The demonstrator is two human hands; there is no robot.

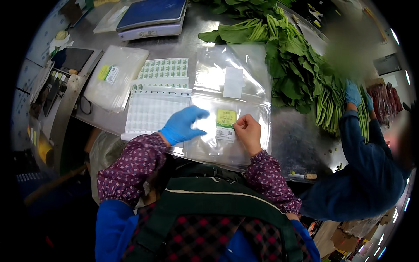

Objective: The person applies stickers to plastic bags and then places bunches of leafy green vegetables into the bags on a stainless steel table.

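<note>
A green-and-white label [226,124] lies on a clear plastic bag [203,150] flat on the metal table in front of me. The bare fingers of my right hand [249,134] are pinched together at the label's right edge. To the left of the label, my left hand [181,125], in a blue glove, is held over the bag with thumb and fingers apart and nothing between them. Beyond the label, a blank white slip [233,82] shows on the clear plastic. Sheets of small green stickers [163,68] and a pale backing sheet [155,109] lie beside my left hand.
At the left is a stack of clear bags [124,83]; a scale [150,19] stands behind it. Leafy greens [290,70] are heaped at the right. There a co-worker's blue-gloved hand [352,94] touches a bunch. A wooden-handled tool [310,176] lies by the front edge.
</note>
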